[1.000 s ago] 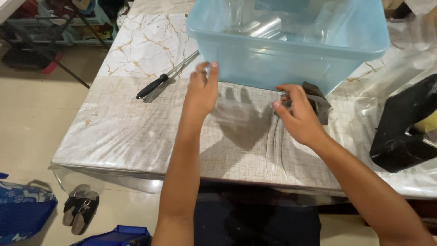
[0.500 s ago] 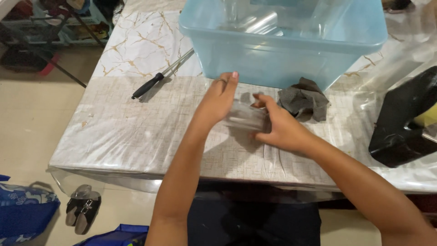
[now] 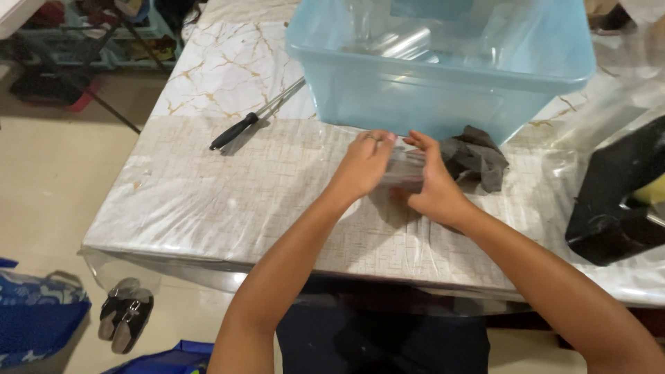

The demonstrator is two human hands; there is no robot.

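Right now your left hand (image 3: 366, 163) and right hand (image 3: 435, 187) meet at the centre of the frame, both closed around a folded piece of clear plastic film (image 3: 405, 168) that you hold low over the table (image 3: 208, 201). The film is thin and slick, so I judge it could slip out of the fold or spring open if either hand loosens. A clear sheet also covers the table, and your fingers could catch it and drag it into wrinkles. Just right of your right hand lies a dark grey cloth (image 3: 474, 158), close enough for your knuckles to nudge it. Further right, a black object (image 3: 616, 201) sits near the edge of the frame. Beyond your hands stands the light blue plastic bin (image 3: 443, 104); a push forward could bump it. At upper left, well apart, lies a black-handled tool (image 3: 253, 119).
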